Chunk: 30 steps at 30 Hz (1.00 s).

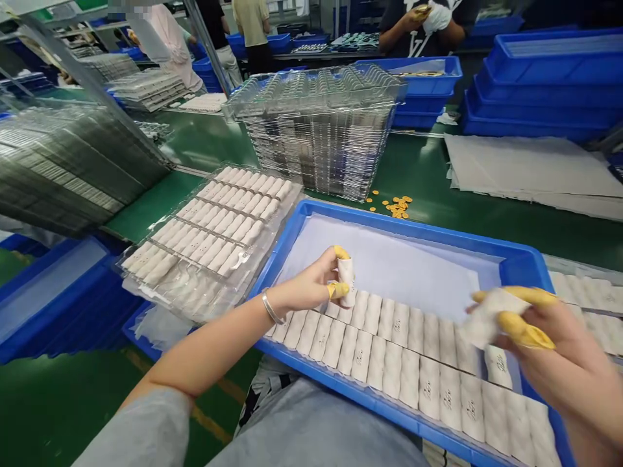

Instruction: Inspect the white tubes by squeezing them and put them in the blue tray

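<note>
**Gray sleeves (131, 428) over a half-filled blue tray (389, 220)**

Left hand (304, 282) closed in a pinch on one white ribbed bar (346, 279), yellow finger cots (339, 290) on the fingertips. Right hand (545, 350) curled around a white piece (491, 318), held above the tray's right end. Near half of the tray packed with rows of white bars (384, 350); far half left as bare pale liner (389, 266). More bars lying in a clear blister tray (292, 201) to the left.

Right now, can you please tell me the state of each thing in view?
Left hand, holding white bar upright
Right hand, holding white piece tilted
Blue tray, white bars in rows
Clear plastic tray, filled with white bars
Clear tray stack, piled high
Gold discs, scattered loose
</note>
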Available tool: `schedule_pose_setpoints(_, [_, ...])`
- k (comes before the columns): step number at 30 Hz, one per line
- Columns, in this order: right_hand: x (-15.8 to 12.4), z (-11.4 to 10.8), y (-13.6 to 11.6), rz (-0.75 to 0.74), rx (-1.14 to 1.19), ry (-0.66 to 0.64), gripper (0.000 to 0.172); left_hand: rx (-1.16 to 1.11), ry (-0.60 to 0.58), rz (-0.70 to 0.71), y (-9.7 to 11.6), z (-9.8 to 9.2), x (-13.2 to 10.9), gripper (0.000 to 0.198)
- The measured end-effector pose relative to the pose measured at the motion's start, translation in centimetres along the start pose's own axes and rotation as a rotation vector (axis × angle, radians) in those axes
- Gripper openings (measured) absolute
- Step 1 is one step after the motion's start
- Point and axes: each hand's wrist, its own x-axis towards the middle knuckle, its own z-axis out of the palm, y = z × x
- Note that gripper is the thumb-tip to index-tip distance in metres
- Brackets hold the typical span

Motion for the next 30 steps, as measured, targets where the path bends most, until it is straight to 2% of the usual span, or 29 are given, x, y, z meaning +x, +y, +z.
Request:
schedule_pose_setpoints(2, [0.4, 2.9, -3.3, 0.065, 0.382, -0.122, 0.045, -0.210, -0.038, 0.049, 0.7, 1.5, 1.1, 0.045])
schedule_pose_setpoints(4, [0.9, 5.3, -5.1, 0.081, 0.618, -0.190, 0.049, -0.422, -0.047, 0.078, 1.0, 2.9, 2.0, 0.054])
schedule_pose_setpoints(8, [1.1, 7.6, -5.6, 0.109, 0.826, -0.380, 0.049, -0.619, -0.072, 0.087, 0.7, 4.7, 2.9, 0.062])
schedule_pose_setpoints(12, [0.1, 7.8, -4.8, 0.152, 0.884, -0.492, 0.046, -0.693, -0.136, 0.052, -0.4, 5.3, 2.8, 0.069])
schedule_pose_setpoints(19, [-0.4, 8.3, -4.0, 0.122, 0.949, -0.561, 0.049, -0.742, -0.164, 0.037, -1.2, 5.3, 2.1, 0.059])
schedule_pose_setpoints(22, [-0.5, 8.2, -3.7, 0.090, 0.927, -0.550, 0.062, -0.760, -0.157, 0.034, -1.2, 5.3, 1.9, 0.060])
schedule_pose_setpoints(25, [-0.6, 8.2, -3.6, 0.082, 0.860, -0.483, 0.080, -0.770, -0.145, 0.015, -0.9, 5.3, 1.6, 0.062])
schedule_pose_setpoints(27, [-0.7, 8.3, -3.7, 0.093, 0.815, -0.444, 0.076, -0.773, -0.138, 0.002, -0.8, 5.4, 1.6, 0.064])
schedule_pose_setpoints(30, [-0.8, 8.8, -3.8, 0.099, 0.783, -0.434, 0.058, -0.775, -0.142, 0.006, -0.8, 5.7, 1.6, 0.064])
